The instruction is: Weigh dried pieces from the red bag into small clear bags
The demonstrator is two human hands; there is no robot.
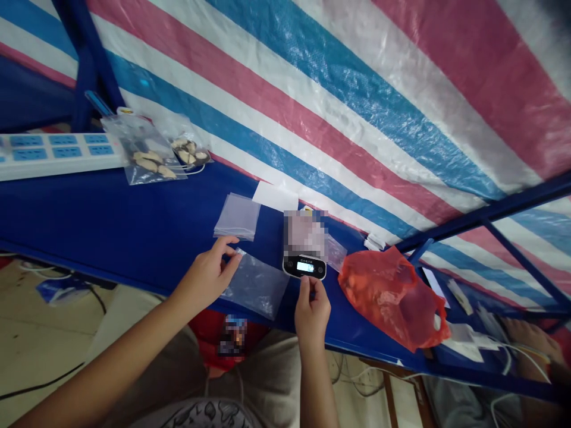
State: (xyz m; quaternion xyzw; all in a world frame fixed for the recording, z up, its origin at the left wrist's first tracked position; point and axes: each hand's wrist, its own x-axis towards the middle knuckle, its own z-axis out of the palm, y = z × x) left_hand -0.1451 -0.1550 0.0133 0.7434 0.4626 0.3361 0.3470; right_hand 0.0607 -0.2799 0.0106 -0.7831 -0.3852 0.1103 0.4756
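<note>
My left hand [214,270] is closed, its thumb and fingers gripping the upper left corner of a clear plastic bag [259,288] that lies flat on the blue table [111,220]. A small stack of clear bags [238,217] lies just beyond those fingers. Close in front of a digital kitchen scale [292,268], my right hand [313,309] has its fingers drawn together; whether anything is between them is hidden. The scale's display is lit, and a pixelated patch covers whatever is on its platform. Another clear packet [336,252] lies at the scale's right side.
An orange-red plastic bag [388,294] stands right of the scale. At back left are a power strip [62,151] and clear bags of dried pale pieces [154,163]. White paper [276,195] lies behind. Another person's hand [521,336] shows at far right near cables.
</note>
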